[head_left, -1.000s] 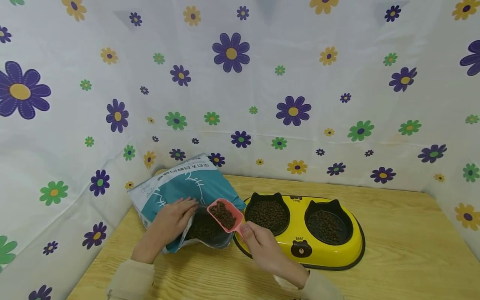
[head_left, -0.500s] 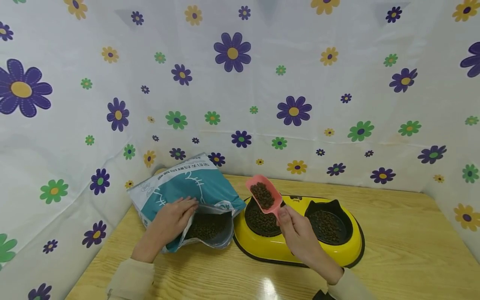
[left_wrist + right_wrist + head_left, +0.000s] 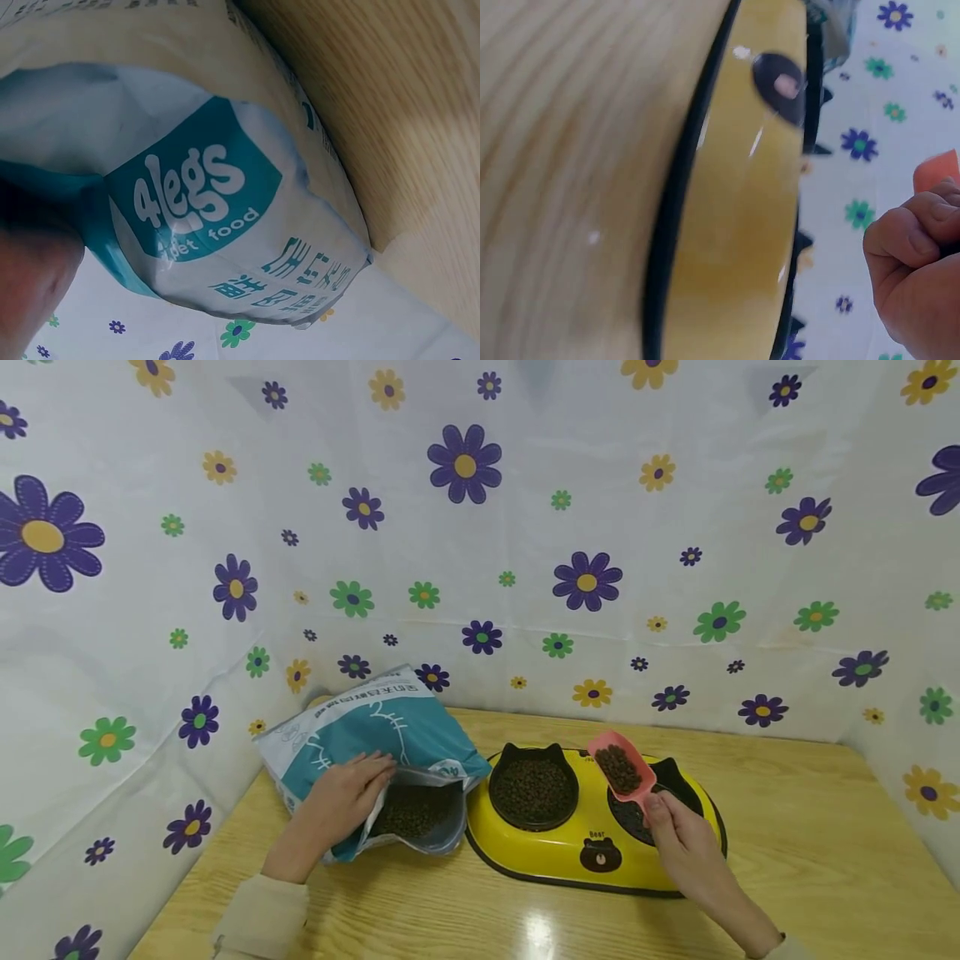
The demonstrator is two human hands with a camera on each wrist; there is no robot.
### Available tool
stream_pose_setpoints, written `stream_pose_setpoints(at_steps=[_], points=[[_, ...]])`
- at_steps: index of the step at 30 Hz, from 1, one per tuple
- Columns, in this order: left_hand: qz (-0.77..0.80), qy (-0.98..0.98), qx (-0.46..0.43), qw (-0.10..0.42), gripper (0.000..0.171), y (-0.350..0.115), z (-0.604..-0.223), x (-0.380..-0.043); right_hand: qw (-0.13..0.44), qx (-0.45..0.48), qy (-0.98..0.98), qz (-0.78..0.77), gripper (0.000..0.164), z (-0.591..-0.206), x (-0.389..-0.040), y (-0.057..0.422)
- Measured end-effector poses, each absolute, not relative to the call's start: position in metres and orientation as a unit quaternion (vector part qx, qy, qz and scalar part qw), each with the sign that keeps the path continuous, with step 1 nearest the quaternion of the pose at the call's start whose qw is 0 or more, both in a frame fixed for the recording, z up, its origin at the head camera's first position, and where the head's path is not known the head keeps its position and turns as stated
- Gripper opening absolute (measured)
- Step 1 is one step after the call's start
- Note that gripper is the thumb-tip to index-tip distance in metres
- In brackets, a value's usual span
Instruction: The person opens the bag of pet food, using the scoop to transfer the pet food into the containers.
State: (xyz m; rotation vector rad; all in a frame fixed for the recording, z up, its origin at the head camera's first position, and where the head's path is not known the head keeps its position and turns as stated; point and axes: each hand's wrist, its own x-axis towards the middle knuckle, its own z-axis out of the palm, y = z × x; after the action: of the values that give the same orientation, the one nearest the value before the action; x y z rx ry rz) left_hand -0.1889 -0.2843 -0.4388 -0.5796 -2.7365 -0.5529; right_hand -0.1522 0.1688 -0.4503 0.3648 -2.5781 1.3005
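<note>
My right hand (image 3: 690,847) grips the handle of a pink scoop (image 3: 643,790) heaped with brown kibble (image 3: 618,767). The scoop is over the right-hand black bowl (image 3: 681,787) of a yellow double feeder (image 3: 517,853) and hides part of it. In the right wrist view, curled fingers (image 3: 907,240) wrap the handle, with a bit of pink showing above. My left hand (image 3: 341,802) holds the teal and white pet food bag (image 3: 423,727) at its gaping mouth, the thumb hidden in the head view. Kibble shows inside the bag.
The feeder's left black bowl (image 3: 557,755), with cat ears, holds kibble. Bag and feeder stand side by side on a wooden table (image 3: 795,827). A white flowered cloth (image 3: 510,543) hangs behind the table and along both sides.
My right hand has carried the loaded scoop rightward, from over the bag's mouth, past the left bowl, to over the right bowl. The left hand has stayed on the bag.
</note>
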Motion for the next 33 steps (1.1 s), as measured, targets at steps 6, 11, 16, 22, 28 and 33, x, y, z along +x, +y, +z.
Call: stream_pose_setpoints(at_steps=[6, 11, 16, 22, 28, 33], points=[[-0.184, -0.947, -0.217, 0.150, 0.027, -0.286, -0.436, -0.188, 0.117, 0.084, -0.914, 0.379, 0.034, -0.461, -0.146, 0.207], [-0.171, -0.949, -0.224, 0.144, 0.029, -0.286, -0.432, -0.187, 0.155, 0.098, -0.920, 0.346, 0.030, -0.470, -0.146, 0.230], [-0.152, -0.952, -0.224, 0.142, 0.030, -0.284, -0.427, -0.183, 0.157, 0.109, -0.935, 0.299, 0.030, -0.472, -0.147, 0.238], [-0.151, -0.952, -0.224, 0.142, 0.029, -0.282, -0.426, -0.181, 0.142, 0.124, -0.954, 0.231, 0.029, -0.472, -0.148, 0.237], [-0.156, -0.952, -0.225, 0.136, 0.029, -0.282, -0.427, -0.181, 0.152, 0.126, -0.966, 0.167, 0.030, -0.477, -0.147, 0.235], [-0.157, -0.952, -0.223, 0.141, 0.029, -0.283, -0.429, -0.181, 0.193, 0.140, -0.965, 0.110, 0.032, -0.481, -0.147, 0.234]])
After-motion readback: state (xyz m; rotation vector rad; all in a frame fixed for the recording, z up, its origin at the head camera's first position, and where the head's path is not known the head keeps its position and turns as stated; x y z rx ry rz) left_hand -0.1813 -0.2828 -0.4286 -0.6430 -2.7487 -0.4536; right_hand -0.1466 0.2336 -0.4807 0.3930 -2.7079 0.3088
